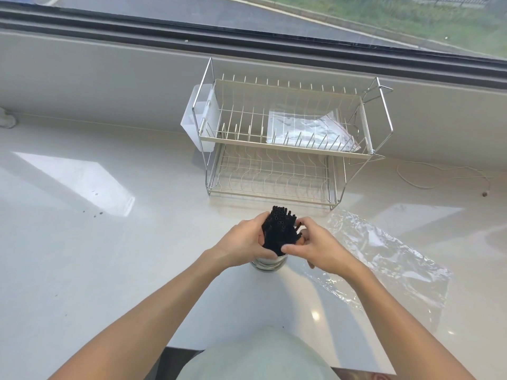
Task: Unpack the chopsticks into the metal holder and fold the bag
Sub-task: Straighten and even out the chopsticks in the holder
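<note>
A two-tier wire dish rack (pixel 288 138) stands near the back edge of a glossy white worktop (pixel 109 242), against a low grey ledge below a window (pixel 247 12). A translucent plastic caddy (pixel 197 116) hangs on the rack's left end. A clear plastic packet (pixel 310 130) lies in the upper tier, toward its right side; the lower tier holds nothing visible. A thin white cord (pixel 439 174) trails along the worktop's back right.

Two hands (pixel 244 239), one chopstick bundle (pixel 279 229), one holder (pixel 267 263), two bags (pixel 384 259), one rack (pixel 288 138)
</note>
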